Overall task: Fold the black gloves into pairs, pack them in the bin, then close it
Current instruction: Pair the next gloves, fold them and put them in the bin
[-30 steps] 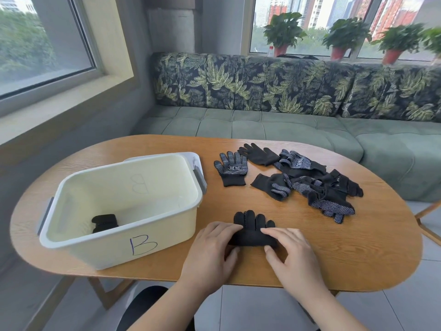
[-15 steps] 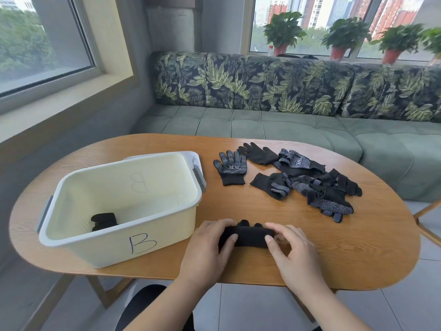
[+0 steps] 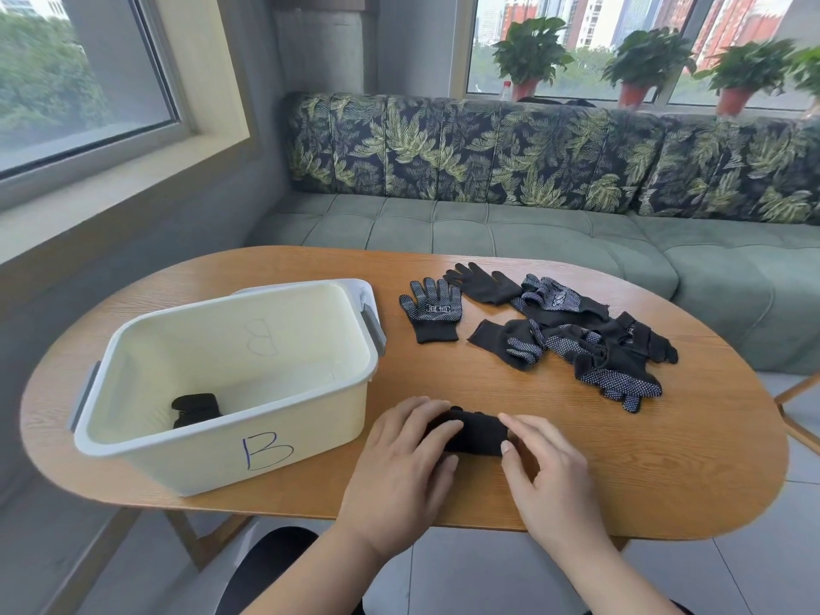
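A folded pair of black gloves lies near the table's front edge. My left hand grips its left end, and my right hand pinches its right end with thumb and fingers. The cream bin marked "B" stands open at the left, with one folded black pair on its floor. A single dotted glove lies flat beyond my hands. Several loose black gloves are heaped at the right.
The bin's lid sits under or behind the bin, only its far right corner showing. The oval wooden table has a green sofa behind it. A wooden chair leg shows at the right edge.
The gloves lay flat with their fingers spread a second ago. They are now folded over into a compact bundle between my hands.
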